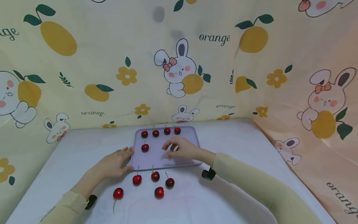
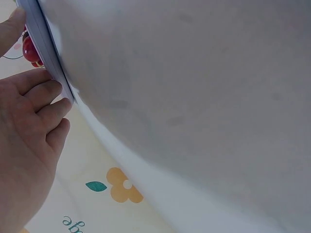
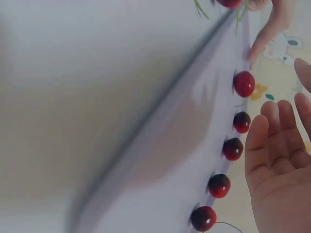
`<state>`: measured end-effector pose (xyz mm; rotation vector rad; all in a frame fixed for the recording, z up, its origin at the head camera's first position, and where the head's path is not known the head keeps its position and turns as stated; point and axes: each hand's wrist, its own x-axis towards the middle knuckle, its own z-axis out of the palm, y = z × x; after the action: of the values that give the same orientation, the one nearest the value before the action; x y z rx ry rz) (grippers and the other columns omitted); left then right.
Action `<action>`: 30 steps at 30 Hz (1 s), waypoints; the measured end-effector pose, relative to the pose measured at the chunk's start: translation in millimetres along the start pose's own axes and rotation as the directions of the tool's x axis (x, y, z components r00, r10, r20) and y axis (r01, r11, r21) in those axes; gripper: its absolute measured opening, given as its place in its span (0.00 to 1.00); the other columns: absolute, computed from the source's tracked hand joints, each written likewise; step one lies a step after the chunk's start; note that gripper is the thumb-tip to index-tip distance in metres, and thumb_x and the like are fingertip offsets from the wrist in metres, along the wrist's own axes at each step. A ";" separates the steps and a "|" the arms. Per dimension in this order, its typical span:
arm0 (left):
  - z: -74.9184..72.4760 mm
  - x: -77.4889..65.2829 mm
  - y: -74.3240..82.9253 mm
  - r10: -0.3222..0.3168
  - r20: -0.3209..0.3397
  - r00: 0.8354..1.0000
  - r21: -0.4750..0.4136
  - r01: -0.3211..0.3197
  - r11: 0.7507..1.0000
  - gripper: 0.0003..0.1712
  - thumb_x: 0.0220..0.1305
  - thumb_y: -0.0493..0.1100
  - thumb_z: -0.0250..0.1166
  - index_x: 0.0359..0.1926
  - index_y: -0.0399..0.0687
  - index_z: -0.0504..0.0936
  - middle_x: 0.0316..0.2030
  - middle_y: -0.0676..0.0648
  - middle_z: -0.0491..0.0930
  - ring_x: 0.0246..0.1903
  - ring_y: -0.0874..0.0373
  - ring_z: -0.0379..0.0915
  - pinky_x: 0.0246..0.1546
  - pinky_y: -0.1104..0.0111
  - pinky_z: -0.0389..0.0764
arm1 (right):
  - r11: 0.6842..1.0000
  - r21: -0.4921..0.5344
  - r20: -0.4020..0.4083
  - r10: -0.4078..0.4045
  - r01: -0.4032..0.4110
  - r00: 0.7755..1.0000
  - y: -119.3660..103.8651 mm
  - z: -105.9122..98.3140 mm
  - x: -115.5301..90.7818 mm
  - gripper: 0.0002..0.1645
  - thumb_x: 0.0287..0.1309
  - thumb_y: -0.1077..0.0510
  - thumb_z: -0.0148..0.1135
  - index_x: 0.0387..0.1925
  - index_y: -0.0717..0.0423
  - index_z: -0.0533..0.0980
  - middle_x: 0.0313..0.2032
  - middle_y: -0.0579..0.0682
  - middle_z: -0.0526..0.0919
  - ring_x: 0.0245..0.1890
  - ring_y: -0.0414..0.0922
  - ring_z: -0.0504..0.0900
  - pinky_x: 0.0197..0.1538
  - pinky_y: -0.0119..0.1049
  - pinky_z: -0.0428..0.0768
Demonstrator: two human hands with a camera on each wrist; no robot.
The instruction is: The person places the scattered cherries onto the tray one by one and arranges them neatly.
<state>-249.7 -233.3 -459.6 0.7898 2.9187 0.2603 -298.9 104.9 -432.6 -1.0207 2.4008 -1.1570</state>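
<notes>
Cherries (image 1: 144, 148) number ten. Five lie in the lilac tray (image 1: 156, 158): four in a row along its far edge, one by itself nearer its left edge. Five more lie on the desk (image 1: 229, 137), outside the tray's near edge, toward its left corner. The left hand (image 1: 116, 163) touches the tray's left edge, thumb spread from the fingers. The right hand (image 1: 183, 149) is above the tray, fingers loosely bent, thumb apart; the single cherry lies left of its fingertips.
</notes>
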 end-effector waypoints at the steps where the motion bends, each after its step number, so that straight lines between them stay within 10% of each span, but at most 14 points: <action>1: -0.6 -0.3 0.1 0.000 0.001 1.000 0.000 0.000 1.000 0.45 0.70 0.61 0.66 0.73 0.32 0.69 0.74 0.32 0.65 0.74 0.31 0.58 0.74 0.39 0.62 | 1.000 0.003 0.003 -0.001 0.001 1.000 -0.5 0.8 -4.6 0.21 0.64 0.56 0.74 0.55 0.60 0.82 0.52 0.54 0.86 0.44 0.42 0.84 0.51 0.35 0.85; 30: -1.4 -1.5 3.2 -0.026 0.027 0.999 -0.016 0.027 1.000 0.46 0.69 0.62 0.66 0.74 0.35 0.69 0.75 0.34 0.64 0.75 0.31 0.57 0.73 0.38 0.63 | 0.998 0.053 0.117 0.014 -0.020 0.993 -0.3 47.5 -76.0 0.24 0.59 0.60 0.77 0.57 0.50 0.83 0.50 0.43 0.83 0.43 0.40 0.81 0.47 0.31 0.85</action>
<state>-247.0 -231.6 -457.5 0.7460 2.8959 0.2688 -220.1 131.4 -466.0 -1.0193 2.2719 -1.1182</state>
